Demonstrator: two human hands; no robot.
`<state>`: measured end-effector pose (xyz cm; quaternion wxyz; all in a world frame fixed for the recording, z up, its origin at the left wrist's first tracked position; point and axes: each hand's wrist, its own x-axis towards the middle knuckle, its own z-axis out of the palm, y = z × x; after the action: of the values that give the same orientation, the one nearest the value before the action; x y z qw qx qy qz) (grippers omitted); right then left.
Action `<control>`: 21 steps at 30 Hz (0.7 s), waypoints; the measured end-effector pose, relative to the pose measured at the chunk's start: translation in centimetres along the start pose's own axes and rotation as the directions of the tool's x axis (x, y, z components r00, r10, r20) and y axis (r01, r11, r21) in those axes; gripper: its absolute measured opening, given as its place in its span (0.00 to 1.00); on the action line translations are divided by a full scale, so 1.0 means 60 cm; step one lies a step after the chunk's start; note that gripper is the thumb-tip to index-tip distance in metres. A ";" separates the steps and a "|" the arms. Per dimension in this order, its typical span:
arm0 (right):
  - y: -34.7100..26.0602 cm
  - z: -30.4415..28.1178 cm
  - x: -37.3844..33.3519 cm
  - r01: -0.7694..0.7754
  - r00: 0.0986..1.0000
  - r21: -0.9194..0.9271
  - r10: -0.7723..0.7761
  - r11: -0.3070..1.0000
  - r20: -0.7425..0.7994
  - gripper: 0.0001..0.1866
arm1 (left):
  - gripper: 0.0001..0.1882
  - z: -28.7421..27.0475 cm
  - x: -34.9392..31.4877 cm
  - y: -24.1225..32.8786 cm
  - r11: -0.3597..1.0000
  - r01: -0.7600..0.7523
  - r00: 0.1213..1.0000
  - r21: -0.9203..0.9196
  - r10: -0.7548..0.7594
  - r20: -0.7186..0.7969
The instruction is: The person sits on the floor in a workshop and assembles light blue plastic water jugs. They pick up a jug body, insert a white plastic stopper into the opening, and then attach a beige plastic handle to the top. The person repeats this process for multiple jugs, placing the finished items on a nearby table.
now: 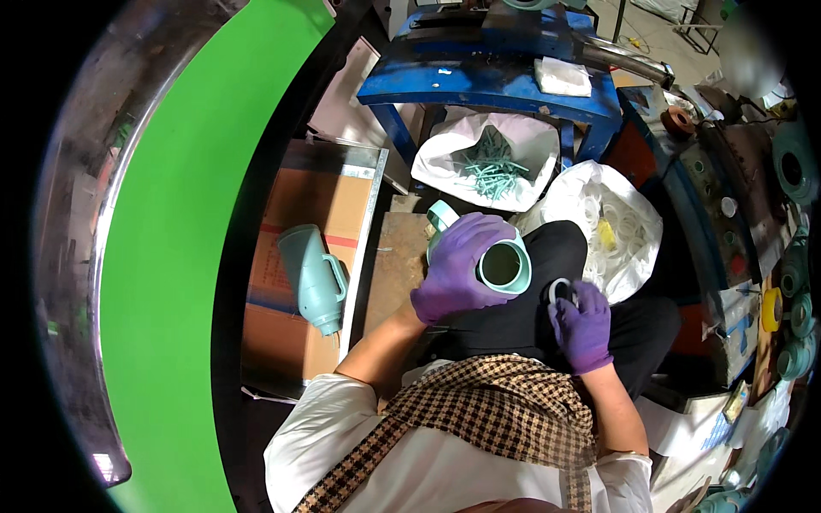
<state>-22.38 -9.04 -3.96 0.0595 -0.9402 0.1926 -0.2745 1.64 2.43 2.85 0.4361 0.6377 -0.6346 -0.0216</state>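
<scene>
Purple gloves cover both hands. The left hand (pixel 457 269) is wrapped over the side of a pale green plastic jug (pixel 500 261) that rests on the person's dark-trousered lap, its round open mouth turned up toward the camera at about 3 o'clock from the palm. The fingers curl around the jug's body, so this hand is clenched on it.

The right hand (pixel 581 329) sits at roughly 4 o'clock from the jug's mouth, just beside it but not touching it. Its fingertips pinch a small white ring (pixel 560 291), which stands at 11 o'clock from the knuckles, between that hand and the jug's rim.

A second pale green jug (pixel 315 274) lies on its side on a cardboard box (pixel 295 248), well apart at 9 o'clock from the left hand, with its handle facing the person. At 12 o'clock from the held jug, a white bag (pixel 445 158) lies open with a heap of green plastic pieces (pixel 494 171) inside. Another white bag (pixel 637 231), at 2 o'clock, holds many white rings. Beyond both stands a blue metal worktop (pixel 487 81) with a folded white cloth (pixel 563 77) on it. Green reels (pixel 800 329) line the far right edge at 3 o'clock. A checked brown scarf (pixel 487 402) hangs over the person's white top at 6 o'clock.
</scene>
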 end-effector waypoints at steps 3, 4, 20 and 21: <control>-0.025 -0.057 0.056 -0.126 0.989 0.620 0.148 0.774 0.016 0.12 | 0.39 0.004 0.001 -0.006 1.000 -0.030 1.000 -0.006 0.030 -0.003; -0.033 -0.078 0.069 -0.177 0.983 0.730 0.156 0.660 0.097 0.12 | 0.39 0.005 0.001 -0.008 0.999 -0.037 0.999 -0.003 0.037 -0.001; -0.096 -0.028 0.134 -0.157 0.980 0.492 0.076 0.856 0.181 0.11 | 0.31 0.029 0.018 0.004 0.988 -0.156 0.985 -0.011 0.156 0.068; -0.095 -0.022 0.125 -0.146 0.980 0.455 0.065 0.879 0.189 0.11 | 0.31 0.034 0.015 0.003 0.985 -0.175 0.983 -0.015 0.175 0.059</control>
<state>-15.40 -6.77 2.10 0.3145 -0.9061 0.1663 -0.2288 0.50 0.63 2.16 0.4199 0.5765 -0.7009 -0.0053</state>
